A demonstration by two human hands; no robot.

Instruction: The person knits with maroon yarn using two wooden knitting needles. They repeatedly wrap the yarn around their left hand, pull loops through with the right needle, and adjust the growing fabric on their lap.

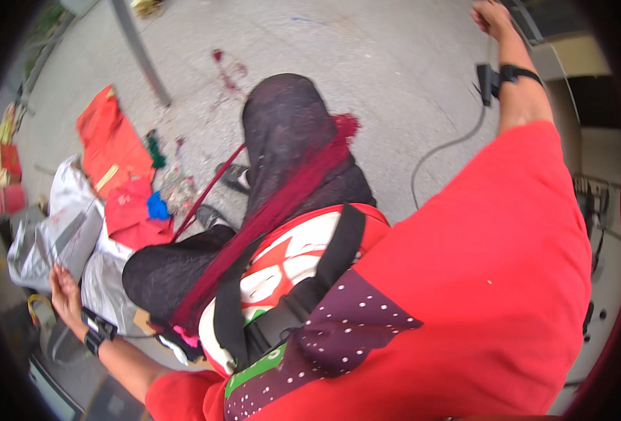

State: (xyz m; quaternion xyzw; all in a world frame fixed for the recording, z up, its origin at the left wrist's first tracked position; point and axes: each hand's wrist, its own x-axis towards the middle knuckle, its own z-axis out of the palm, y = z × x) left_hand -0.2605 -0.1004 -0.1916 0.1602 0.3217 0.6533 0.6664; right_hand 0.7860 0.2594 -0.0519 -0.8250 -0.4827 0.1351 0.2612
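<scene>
A long bundle of dark red yarn (282, 186) lies slantwise across my lap, its frayed far end hanging over one knee. My left hand (66, 298) is stretched out to the left beside a white plastic bag (72, 242), its fingers pinched together. What they hold, if anything, is too thin to make out. My right arm reaches far out to the upper right. There my right hand (491, 17) is closed, partly at the picture's rim, and its contents are hidden. Both hands are apart from the yarn bundle.
Orange-red cloth (117, 144), a blue tuft (158, 205) and a dark green tuft (156, 149) lie on the floor at left. A grey metal pole (141, 52) stands beyond. Dark red yarn scraps (226, 74) litter the concrete. A cable (440, 149) hangs from my right wrist device.
</scene>
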